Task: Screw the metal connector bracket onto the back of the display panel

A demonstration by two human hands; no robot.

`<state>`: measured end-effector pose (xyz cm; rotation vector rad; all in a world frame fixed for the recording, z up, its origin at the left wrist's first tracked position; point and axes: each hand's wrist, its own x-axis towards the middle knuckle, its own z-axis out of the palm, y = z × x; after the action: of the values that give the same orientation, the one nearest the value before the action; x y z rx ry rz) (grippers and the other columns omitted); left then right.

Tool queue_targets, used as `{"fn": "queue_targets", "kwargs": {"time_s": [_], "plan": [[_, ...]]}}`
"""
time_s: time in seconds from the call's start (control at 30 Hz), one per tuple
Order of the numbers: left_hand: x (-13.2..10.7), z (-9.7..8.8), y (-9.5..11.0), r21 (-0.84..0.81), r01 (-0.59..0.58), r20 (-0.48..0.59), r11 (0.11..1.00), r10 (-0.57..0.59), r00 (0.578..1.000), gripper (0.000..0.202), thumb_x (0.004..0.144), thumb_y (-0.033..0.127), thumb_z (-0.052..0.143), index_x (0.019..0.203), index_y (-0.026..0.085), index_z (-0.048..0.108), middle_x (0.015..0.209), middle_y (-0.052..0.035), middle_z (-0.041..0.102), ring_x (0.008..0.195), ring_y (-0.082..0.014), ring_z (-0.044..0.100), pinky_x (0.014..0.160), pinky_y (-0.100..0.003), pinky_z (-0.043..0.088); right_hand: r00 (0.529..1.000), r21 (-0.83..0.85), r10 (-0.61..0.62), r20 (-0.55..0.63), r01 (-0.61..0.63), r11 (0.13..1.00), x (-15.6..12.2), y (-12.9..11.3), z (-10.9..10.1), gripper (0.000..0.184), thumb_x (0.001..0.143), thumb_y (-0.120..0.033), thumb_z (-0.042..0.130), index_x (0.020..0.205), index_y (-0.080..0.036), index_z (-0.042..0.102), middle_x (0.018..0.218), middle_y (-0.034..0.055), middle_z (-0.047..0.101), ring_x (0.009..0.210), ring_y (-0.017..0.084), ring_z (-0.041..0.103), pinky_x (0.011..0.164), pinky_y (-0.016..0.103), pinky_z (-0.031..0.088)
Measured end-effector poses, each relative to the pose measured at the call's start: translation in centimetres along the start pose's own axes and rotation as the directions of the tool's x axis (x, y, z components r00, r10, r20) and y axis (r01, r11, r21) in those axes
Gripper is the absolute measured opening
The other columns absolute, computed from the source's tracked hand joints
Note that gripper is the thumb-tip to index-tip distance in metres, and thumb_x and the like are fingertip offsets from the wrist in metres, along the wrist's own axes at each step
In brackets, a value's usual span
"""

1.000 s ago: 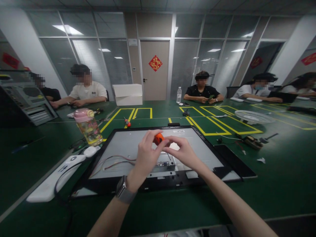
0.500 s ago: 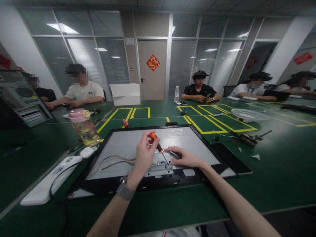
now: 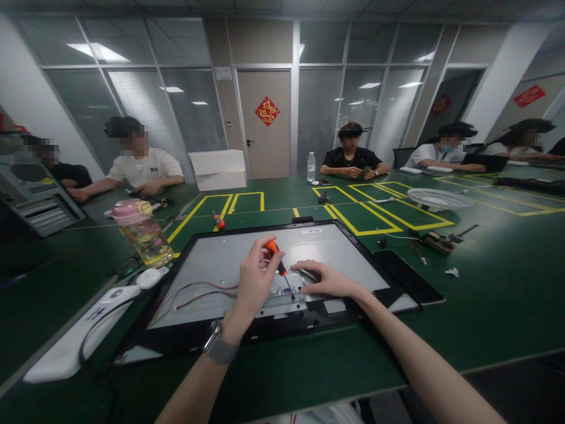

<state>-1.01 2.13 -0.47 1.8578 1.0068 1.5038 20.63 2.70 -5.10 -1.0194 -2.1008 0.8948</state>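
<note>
My left hand (image 3: 255, 274), with a watch on its wrist, is closed round the handle of an orange and black screwdriver (image 3: 277, 259). The shaft slants down, its tip at the metal bracket by a small circuit board on the back of a flat display panel (image 3: 207, 253). This panel has a grey metal back and a black frame, and lies on the table. My right hand (image 3: 329, 279) rests just right of the shaft, thumb and fingers apart, touching the panel's metal part. Thin coloured wires (image 3: 194, 287) run leftward from under my left hand.
At left stand a pink-lidded bottle (image 3: 140, 232) and a white power strip (image 3: 82, 335) with a black cable. A black flat slab (image 3: 410, 277) lies right of the panel. Loose parts (image 3: 441, 240) and a white ring-shaped piece (image 3: 436, 199) lie farther right. Several people sit across the green table.
The view has shifted slightly, so everything sits a little farther left. The screwdriver's tip has moved slightly left across the bracket and its shaft is a bit steeper. Both hands keep nearly the same pose.
</note>
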Motion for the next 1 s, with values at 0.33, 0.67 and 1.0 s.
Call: {"fn": "queue_targets", "kwargs": {"time_s": [0.33, 0.67, 1.0], "plan": [[-0.5, 0.4, 0.4, -0.061, -0.156, 0.156, 0.986, 0.164, 0.974, 0.030, 0.094, 0.025, 0.045, 0.122, 0.023, 0.053, 0.108, -0.0077, 0.062, 0.093, -0.0165, 0.064, 0.083, -0.029, 0.054, 0.999, 0.026, 0.055, -0.003, -0.055, 0.998, 0.0, 0.5, 0.2, 0.062, 0.072, -0.040, 0.076, 0.127, -0.023, 0.056, 0.130, 0.0081, 0.058, 0.122, 0.027, 0.051, 0.108, 0.044, 0.036], [-0.6, 0.3, 1.1, -0.043, -0.159, -0.035, 0.986, 0.157, 0.987, 0.023, 0.093, 0.027, 0.046, 0.105, 0.020, 0.065, 0.101, -0.0061, 0.059, 0.093, -0.0159, 0.059, 0.084, -0.028, 0.048, 0.999, -0.132, 0.049, -0.020, -0.051, 0.990, -0.4, 0.2, 0.2, 0.061, 0.075, -0.047, 0.071, 0.128, -0.020, 0.055, 0.129, 0.0117, 0.051, 0.122, 0.030, 0.046, 0.107, 0.047, 0.035], [-0.2, -0.6, 0.7, -0.176, -0.054, -0.034, 0.983, 0.049, 0.998, 0.026, 0.091, 0.028, 0.049, 0.107, 0.018, 0.067, 0.096, -0.0058, 0.063, 0.091, -0.0158, 0.060, 0.084, -0.028, 0.048, 0.998, -0.133, 0.066, -0.018, -0.068, 0.989, -0.5, 0.1, 0.3, 0.060, 0.076, -0.048, 0.069, 0.128, -0.021, 0.055, 0.130, 0.0109, 0.052, 0.123, 0.030, 0.047, 0.108, 0.046, 0.034]]}}
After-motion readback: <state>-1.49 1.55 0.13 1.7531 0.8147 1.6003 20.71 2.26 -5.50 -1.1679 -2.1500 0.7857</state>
